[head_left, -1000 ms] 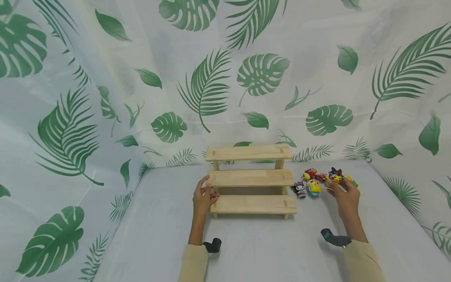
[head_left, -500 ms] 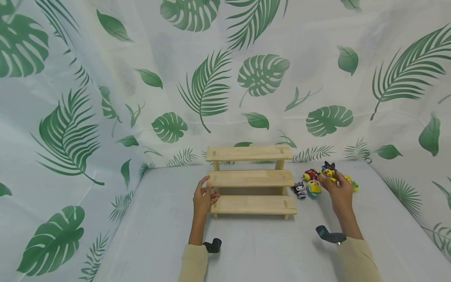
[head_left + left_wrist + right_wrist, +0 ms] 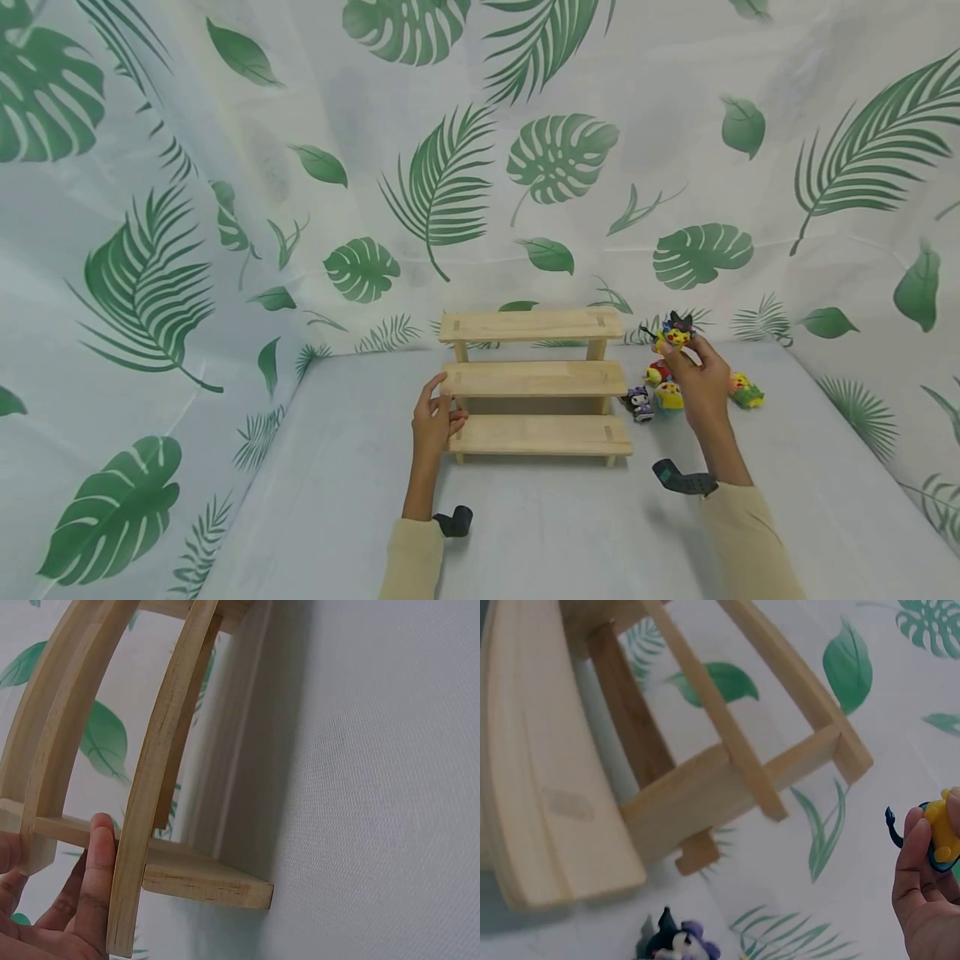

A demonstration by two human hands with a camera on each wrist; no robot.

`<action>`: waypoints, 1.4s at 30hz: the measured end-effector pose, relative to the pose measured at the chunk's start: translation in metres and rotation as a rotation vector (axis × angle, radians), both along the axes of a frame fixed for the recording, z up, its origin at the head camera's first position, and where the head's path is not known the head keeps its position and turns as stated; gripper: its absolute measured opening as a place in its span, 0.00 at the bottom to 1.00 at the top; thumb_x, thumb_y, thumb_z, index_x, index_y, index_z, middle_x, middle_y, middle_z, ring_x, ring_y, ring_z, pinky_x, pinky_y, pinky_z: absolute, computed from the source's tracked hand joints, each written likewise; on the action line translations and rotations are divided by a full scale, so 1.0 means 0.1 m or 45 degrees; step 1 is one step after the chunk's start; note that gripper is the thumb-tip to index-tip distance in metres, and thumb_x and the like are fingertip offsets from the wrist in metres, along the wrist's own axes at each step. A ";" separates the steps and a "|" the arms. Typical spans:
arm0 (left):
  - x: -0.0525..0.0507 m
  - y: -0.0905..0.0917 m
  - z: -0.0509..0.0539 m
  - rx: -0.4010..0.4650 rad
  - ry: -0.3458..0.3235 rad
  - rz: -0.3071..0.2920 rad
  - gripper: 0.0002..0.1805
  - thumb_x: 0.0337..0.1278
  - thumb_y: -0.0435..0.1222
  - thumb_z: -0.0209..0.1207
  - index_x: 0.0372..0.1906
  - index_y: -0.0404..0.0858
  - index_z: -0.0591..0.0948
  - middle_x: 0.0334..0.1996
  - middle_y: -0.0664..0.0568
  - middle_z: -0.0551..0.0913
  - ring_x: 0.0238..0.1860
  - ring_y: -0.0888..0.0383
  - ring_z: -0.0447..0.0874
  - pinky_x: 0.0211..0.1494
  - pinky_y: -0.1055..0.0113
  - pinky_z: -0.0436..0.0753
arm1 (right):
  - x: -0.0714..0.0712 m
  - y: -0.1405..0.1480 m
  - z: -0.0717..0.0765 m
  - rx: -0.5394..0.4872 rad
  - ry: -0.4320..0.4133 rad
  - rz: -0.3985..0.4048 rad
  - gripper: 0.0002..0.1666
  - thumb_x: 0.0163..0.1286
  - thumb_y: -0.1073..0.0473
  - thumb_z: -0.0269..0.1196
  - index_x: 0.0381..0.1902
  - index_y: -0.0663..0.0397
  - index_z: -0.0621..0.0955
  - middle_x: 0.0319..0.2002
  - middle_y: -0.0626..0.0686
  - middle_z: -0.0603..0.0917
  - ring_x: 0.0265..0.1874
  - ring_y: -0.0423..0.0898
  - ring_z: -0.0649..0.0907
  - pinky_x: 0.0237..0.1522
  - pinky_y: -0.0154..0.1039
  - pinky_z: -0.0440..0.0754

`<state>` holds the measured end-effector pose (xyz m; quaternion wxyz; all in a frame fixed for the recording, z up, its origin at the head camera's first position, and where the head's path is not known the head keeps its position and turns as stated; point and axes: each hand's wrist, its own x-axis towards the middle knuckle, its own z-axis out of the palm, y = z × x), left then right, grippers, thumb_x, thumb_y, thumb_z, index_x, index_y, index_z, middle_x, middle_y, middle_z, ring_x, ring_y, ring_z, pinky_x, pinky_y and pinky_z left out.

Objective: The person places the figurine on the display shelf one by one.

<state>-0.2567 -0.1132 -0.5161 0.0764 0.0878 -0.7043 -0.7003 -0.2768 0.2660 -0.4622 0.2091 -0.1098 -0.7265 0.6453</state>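
Note:
A three-tier wooden display stand (image 3: pixel 536 379) stands on the white surface. At its left end my left hand (image 3: pixel 432 425) holds the middle tier, the fingers (image 3: pixel 97 870) reaching in under it in the left wrist view. My right hand (image 3: pixel 707 385) pinches a yellow toy figurine (image 3: pixel 677 337) with a dark hat, raised above the other toys to the right of the stand. Seen from the right wrist, the yellow figurine (image 3: pixel 943 831) is partly cut off by the frame edge; a dark curved tail or stick pokes out from it.
Beside the stand's right end sits a black, white and purple figurine (image 3: pixel 639 403). Close to it are a yellow figurine (image 3: pixel 669 397) and a red one (image 3: pixel 657 372). Farther right lies a yellow and green figurine (image 3: pixel 746 390). A leaf-print sheet (image 3: pixel 465 200) hangs behind.
My right hand has lifted the yellow figurine from among the toys and moved it up and to the left. The left hand stays on the stand.

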 end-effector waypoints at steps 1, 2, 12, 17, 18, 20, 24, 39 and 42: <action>0.00 0.00 0.00 -0.002 -0.001 -0.002 0.20 0.74 0.41 0.50 0.67 0.52 0.72 0.50 0.37 0.79 0.34 0.49 0.89 0.37 0.65 0.90 | -0.01 -0.03 0.03 -0.019 0.016 0.015 0.24 0.68 0.52 0.64 0.60 0.52 0.77 0.51 0.43 0.75 0.37 0.28 0.82 0.38 0.17 0.82; 0.00 0.00 0.00 0.001 -0.007 -0.003 0.20 0.74 0.42 0.50 0.67 0.52 0.72 0.50 0.37 0.79 0.35 0.48 0.89 0.37 0.65 0.90 | -0.01 -0.05 0.06 -0.026 0.041 0.033 0.22 0.69 0.54 0.64 0.58 0.52 0.77 0.50 0.42 0.75 0.37 0.29 0.83 0.38 0.17 0.82; -0.01 -0.01 0.02 0.032 -0.029 -0.020 0.22 0.75 0.41 0.49 0.69 0.50 0.70 0.52 0.37 0.79 0.38 0.42 0.89 0.41 0.58 0.90 | -0.06 -0.31 0.24 -0.132 0.268 0.223 0.16 0.67 0.63 0.65 0.52 0.52 0.78 0.47 0.44 0.76 0.38 0.32 0.85 0.38 0.19 0.84; 0.09 0.00 0.19 0.027 -0.024 -0.039 0.21 0.74 0.37 0.49 0.69 0.46 0.70 0.51 0.34 0.78 0.39 0.38 0.88 0.44 0.53 0.89 | -0.11 -0.41 0.28 -0.103 0.339 0.296 0.18 0.66 0.67 0.65 0.53 0.56 0.78 0.47 0.45 0.76 0.41 0.31 0.85 0.45 0.22 0.84; 0.11 0.00 0.22 0.022 -0.012 -0.041 0.22 0.74 0.36 0.49 0.69 0.44 0.70 0.51 0.32 0.78 0.39 0.38 0.88 0.44 0.53 0.89 | -0.12 -0.43 0.29 -0.084 0.342 0.305 0.18 0.66 0.66 0.65 0.53 0.56 0.77 0.47 0.44 0.77 0.41 0.31 0.85 0.45 0.22 0.84; 0.14 0.01 0.26 0.012 0.008 -0.045 0.22 0.74 0.35 0.48 0.69 0.42 0.70 0.51 0.31 0.78 0.38 0.37 0.88 0.43 0.52 0.89 | -0.14 -0.48 0.29 -0.044 0.353 0.324 0.18 0.66 0.67 0.65 0.54 0.57 0.77 0.47 0.43 0.77 0.41 0.30 0.85 0.45 0.21 0.84; 0.16 0.02 0.28 0.003 0.023 -0.054 0.22 0.75 0.35 0.48 0.70 0.40 0.69 0.52 0.29 0.77 0.39 0.36 0.87 0.44 0.50 0.89 | -0.20 -0.57 0.29 0.008 0.392 0.389 0.20 0.67 0.67 0.64 0.55 0.65 0.76 0.48 0.44 0.76 0.41 0.28 0.85 0.42 0.21 0.84; 0.18 0.03 0.35 -0.002 -0.012 -0.054 0.23 0.75 0.37 0.48 0.70 0.42 0.68 0.51 0.33 0.78 0.42 0.35 0.86 0.49 0.47 0.87 | -0.31 -1.02 0.37 0.123 0.376 0.476 0.23 0.66 0.65 0.66 0.55 0.71 0.76 0.46 0.47 0.78 0.42 0.31 0.84 0.42 0.19 0.83; 0.18 0.03 0.35 0.005 -0.015 -0.056 0.23 0.75 0.37 0.48 0.70 0.42 0.68 0.51 0.33 0.78 0.42 0.35 0.86 0.49 0.46 0.86 | -0.35 -1.13 0.38 0.148 0.338 0.473 0.23 0.65 0.63 0.68 0.55 0.68 0.76 0.49 0.54 0.79 0.40 0.32 0.84 0.40 0.19 0.83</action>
